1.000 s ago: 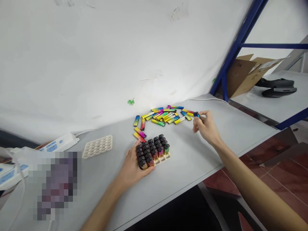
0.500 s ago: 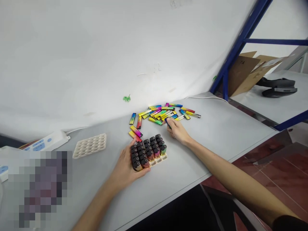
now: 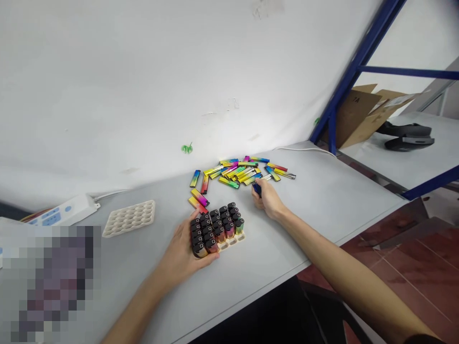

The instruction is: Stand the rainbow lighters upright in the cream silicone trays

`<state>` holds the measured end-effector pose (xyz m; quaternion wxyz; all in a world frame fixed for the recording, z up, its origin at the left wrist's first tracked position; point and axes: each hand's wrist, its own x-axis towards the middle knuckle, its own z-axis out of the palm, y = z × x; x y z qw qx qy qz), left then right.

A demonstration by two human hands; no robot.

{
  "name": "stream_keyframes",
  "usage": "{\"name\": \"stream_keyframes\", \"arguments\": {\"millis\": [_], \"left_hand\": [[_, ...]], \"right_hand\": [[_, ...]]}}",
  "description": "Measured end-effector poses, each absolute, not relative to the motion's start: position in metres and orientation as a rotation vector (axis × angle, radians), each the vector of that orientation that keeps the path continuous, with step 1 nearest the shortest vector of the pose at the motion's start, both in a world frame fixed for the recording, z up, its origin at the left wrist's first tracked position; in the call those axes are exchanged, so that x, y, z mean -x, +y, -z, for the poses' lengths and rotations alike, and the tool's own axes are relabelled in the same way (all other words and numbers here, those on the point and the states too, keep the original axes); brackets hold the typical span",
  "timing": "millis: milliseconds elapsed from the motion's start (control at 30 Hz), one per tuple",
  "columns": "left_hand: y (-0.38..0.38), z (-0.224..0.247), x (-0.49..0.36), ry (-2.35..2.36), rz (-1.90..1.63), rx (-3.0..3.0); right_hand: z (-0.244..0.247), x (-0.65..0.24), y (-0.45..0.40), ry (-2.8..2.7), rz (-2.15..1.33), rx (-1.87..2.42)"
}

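My left hand (image 3: 181, 248) wraps around the left side of a cream-coloured tray (image 3: 234, 242), fingers behind and thumb along the front. Rows of lighters (image 3: 216, 229) with black tops stand upright in that tray, and several slots show along its front right edge. In my right hand (image 3: 268, 198) is a blue lighter (image 3: 257, 188), gripped between thumb and fingers, just in front of the heap. Loose shiny lighters (image 3: 236, 173) in mixed rainbow colours lie on the table beyond both hands. A red and yellow lighter (image 3: 198, 204) lies by my left fingertips.
A second cream tray (image 3: 129, 219) with rows of pockets lies to the left on the grey table (image 3: 344, 196). Behind it are a white power strip (image 3: 60, 212) and cable. A white wall backs the table; a blue metal frame (image 3: 332, 117) and cardboard box (image 3: 362, 114) stand right.
My right hand has drawn back slightly from the heap with the blue lighter, which now shows more clearly. My left hand keeps its hold on the tray. The view has shifted a little.
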<state>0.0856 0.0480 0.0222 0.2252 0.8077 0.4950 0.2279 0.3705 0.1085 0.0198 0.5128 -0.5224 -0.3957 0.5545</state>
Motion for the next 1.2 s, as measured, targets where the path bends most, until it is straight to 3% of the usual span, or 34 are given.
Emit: {"name": "stream_keyframes", "arguments": {"millis": [900,1200], "left_hand": [[0.048,-0.024,-0.087,1.375,-0.655,-2.257],[0.048,-0.018,-0.086,1.358,-0.681,-2.277]], "right_hand": [[-0.017,-0.367,0.104,-1.096,-1.249,1.296],[-0.039,-0.367,0.08,-1.621,-0.76,1.322]]}}
